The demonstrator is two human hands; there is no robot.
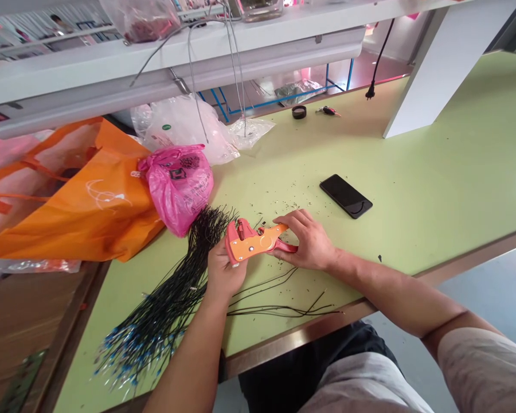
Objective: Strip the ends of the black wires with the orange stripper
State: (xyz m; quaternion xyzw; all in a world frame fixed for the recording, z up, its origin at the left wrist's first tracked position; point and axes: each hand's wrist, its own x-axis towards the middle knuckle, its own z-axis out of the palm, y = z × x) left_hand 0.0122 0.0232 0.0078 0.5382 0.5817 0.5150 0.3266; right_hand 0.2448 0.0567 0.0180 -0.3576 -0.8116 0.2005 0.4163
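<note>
An orange and red wire stripper (251, 248) is held above the table, its jaws toward the left. My right hand (308, 240) is closed around its handles. Close against the jaw end is my left hand (226, 272), fingers curled and partly hidden behind the tool; what they hold cannot be made out. To the left of that hand lies a thick bundle of black wires (176, 292) with blue and silvery ends. A few loose black wires (279, 311) lie below the hands, near the table edge. Small dark scraps are scattered beyond the stripper.
A black phone (346, 196) lies right of the hands on the green table (447, 189). An orange bag (90, 201) and a tied pink plastic bag (183, 186) stand at the left. A roll of black tape (298, 112) sits farther back, under a white shelf (258, 43).
</note>
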